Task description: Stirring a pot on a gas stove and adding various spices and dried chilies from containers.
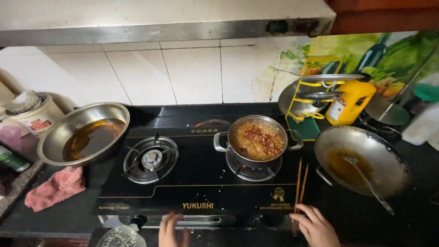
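Note:
My right hand (pixel 315 226) rests at the front right corner of the black two-burner gas stove (pixel 201 187), fingers on the near ends of a pair of wooden chopsticks (pixel 299 187) lying there. My left hand (pixel 171 231), blurred, hovers at the stove's front panel near a knob (pixel 137 222), fingers apart, holding nothing. On the right burner stands a small steel pot (pixel 257 139) of orange broth topped with chilli flakes. The left burner (pixel 151 159) is bare.
A steel bowl with dark oil (pixel 84 132) sits left of the stove, a pink cloth (pixel 57 187) below it. A wok with oil and a ladle (pixel 361 164) stands on the right. Behind are a yellow lid rack (pixel 315 93), a yellow oil jug (pixel 350 103), and a white tub (pixel 34 114).

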